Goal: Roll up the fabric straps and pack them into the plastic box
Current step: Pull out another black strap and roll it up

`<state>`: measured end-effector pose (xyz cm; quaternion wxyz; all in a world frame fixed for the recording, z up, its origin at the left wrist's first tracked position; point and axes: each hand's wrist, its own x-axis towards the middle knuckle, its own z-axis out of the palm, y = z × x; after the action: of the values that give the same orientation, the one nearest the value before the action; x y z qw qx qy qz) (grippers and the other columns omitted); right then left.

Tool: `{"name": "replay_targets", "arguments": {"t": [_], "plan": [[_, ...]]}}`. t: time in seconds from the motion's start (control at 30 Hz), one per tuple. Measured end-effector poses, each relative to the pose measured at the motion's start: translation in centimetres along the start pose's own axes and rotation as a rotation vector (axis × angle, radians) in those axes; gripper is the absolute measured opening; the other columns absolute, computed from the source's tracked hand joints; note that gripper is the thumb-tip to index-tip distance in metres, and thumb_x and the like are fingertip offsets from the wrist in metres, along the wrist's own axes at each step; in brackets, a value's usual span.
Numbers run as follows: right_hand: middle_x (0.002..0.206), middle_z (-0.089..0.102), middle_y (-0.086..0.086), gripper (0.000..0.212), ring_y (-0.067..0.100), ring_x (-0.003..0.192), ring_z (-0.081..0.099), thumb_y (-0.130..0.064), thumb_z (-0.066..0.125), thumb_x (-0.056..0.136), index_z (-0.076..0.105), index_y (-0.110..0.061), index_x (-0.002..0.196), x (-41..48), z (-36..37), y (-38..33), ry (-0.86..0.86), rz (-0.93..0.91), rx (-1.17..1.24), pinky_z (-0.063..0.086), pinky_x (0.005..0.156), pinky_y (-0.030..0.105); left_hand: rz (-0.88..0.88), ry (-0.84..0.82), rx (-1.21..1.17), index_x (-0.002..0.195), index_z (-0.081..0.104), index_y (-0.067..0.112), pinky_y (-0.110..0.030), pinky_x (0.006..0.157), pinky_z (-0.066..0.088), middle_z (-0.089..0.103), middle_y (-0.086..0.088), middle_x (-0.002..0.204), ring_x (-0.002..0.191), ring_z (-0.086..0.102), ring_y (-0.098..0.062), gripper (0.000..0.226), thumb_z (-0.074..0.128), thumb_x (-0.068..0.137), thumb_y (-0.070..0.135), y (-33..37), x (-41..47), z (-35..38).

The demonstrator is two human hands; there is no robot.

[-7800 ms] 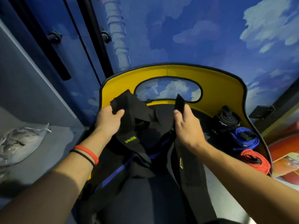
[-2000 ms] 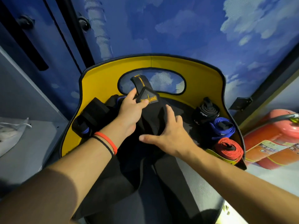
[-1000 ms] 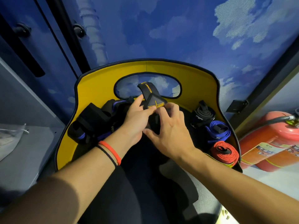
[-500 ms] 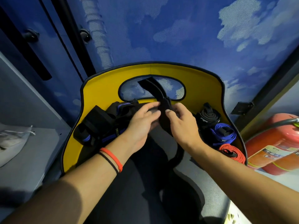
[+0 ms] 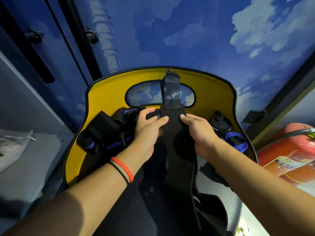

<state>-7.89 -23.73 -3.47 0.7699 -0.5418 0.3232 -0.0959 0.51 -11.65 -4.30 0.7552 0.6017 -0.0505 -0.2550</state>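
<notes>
A wide black fabric strap runs from my lap up into the yellow box. Its shiny fastener end stands upright before the box's handle opening. My left hand pinches the strap's left edge just below that end. My right hand pinches the right edge, thumb on top. Left in the box lies a loosely bundled black strap with purple stripes. On the right sit a rolled black strap and a rolled blue strap.
A blue wall with painted clouds rises behind the box. A grey shelf on the left carries a white plastic bag. Red fire extinguishers lie at the right.
The strap's fastener end now stands straight up and flat between both hands. My hands have spread to its two edges. The view has shifted, hiding the red roll behind my right arm.
</notes>
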Motion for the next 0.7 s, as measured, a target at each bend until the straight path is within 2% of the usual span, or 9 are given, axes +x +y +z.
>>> {"name": "replay_targets", "arguments": {"t": [0.07,0.1,0.2,0.27,0.33,0.4,0.47,0.6,0.7], "plan": [[0.104,0.077,0.015,0.026,0.031,0.092,0.075,-0.021,0.054,0.104,0.075,-0.007,0.110,0.1,-0.4,-0.4,0.001,0.031,0.018,0.061,0.072,0.035,0.014,-0.019,0.028,0.120,0.053,0.017,-0.032,0.079,0.060,0.075,-0.007,0.108,0.095,0.074,-0.019,0.036,0.064,0.092,-0.003,0.0,-0.2,0.3],[0.102,0.077,0.015,0.024,0.031,0.088,0.076,-0.021,0.057,0.103,0.075,-0.007,0.109,0.3,-0.6,-0.4,0.028,0.044,0.015,0.062,0.072,0.036,0.027,-0.059,0.083,0.115,0.056,0.014,-0.036,0.081,0.058,0.075,-0.007,0.105,0.093,0.074,-0.020,0.029,0.061,0.093,-0.005,0.0,-0.2,0.3],[0.098,0.077,0.014,0.016,0.032,0.090,0.075,-0.022,0.071,0.094,0.074,-0.009,0.105,1.1,-1.0,0.3,0.186,0.024,-0.078,0.061,0.085,0.047,-0.027,-0.196,0.246,0.115,0.071,0.012,-0.036,0.089,0.058,0.076,-0.005,0.109,0.101,0.073,-0.020,0.030,0.054,0.097,-0.004,-0.1,-0.4,0.3],[0.101,0.073,0.012,0.028,0.028,0.089,0.071,-0.028,0.078,0.088,0.064,-0.013,0.106,1.7,-1.1,0.8,0.314,-0.042,-0.260,0.060,0.085,0.048,-0.082,-0.217,0.332,0.126,0.071,0.019,-0.031,0.090,0.059,0.071,-0.002,0.121,0.108,0.071,-0.015,0.038,0.052,0.100,-0.002,-0.3,-0.2,0.2],[0.106,0.065,0.009,0.039,0.020,0.084,0.061,-0.037,0.076,0.089,0.052,-0.013,0.110,1.4,-0.9,0.7,0.360,-0.118,-0.547,0.053,0.077,0.041,-0.073,-0.179,0.406,0.129,0.070,0.023,-0.030,0.091,0.056,0.064,-0.001,0.130,0.111,0.065,-0.011,0.040,0.054,0.100,0.002,-0.6,0.4,0.0],[0.113,0.060,0.006,0.047,0.023,0.092,0.060,-0.046,0.073,0.087,0.044,-0.017,0.111,0.6,-0.5,0.9,0.281,-0.177,-0.861,0.048,0.080,0.038,-0.056,-0.125,0.424,0.129,0.070,0.023,-0.029,0.087,0.056,0.063,-0.004,0.132,0.101,0.064,-0.010,0.039,0.056,0.099,0.003,-1.0,1.0,-0.1],[0.124,0.055,0.008,0.061,0.032,0.108,0.061,-0.055,0.074,0.081,0.038,-0.022,0.117,-0.4,0.0,1.7,0.161,-0.155,-1.053,0.051,0.091,0.044,-0.059,-0.084,0.413,0.128,0.070,0.021,-0.026,0.078,0.056,0.067,-0.008,0.125,0.092,0.063,-0.014,0.037,0.059,0.098,0.002,-1.2,1.5,-0.1],[0.139,0.041,0.012,0.093,0.039,0.122,0.056,-0.069,0.071,0.077,0.022,-0.024,0.141,-1.2,0.8,3.3,0.109,-0.058,-1.218,0.050,0.093,0.047,-0.093,-0.101,0.348,0.129,0.069,0.018,-0.020,0.072,0.058,0.070,0.000,0.102,0.084,0.064,-0.012,0.036,0.063,0.098,0.002,-1.4,1.4,0.5],[0.141,0.037,0.012,0.097,0.039,0.123,0.054,-0.067,0.071,0.078,0.017,-0.023,0.146,-0.8,0.9,4.0,0.150,-0.073,-1.205,0.048,0.089,0.047,-0.118,-0.118,0.326,0.128,0.069,0.016,-0.020,0.070,0.058,0.068,0.000,0.099,0.081,0.065,-0.009,0.036,0.061,0.098,-0.001,-1.8,1.6,0.7]]}}
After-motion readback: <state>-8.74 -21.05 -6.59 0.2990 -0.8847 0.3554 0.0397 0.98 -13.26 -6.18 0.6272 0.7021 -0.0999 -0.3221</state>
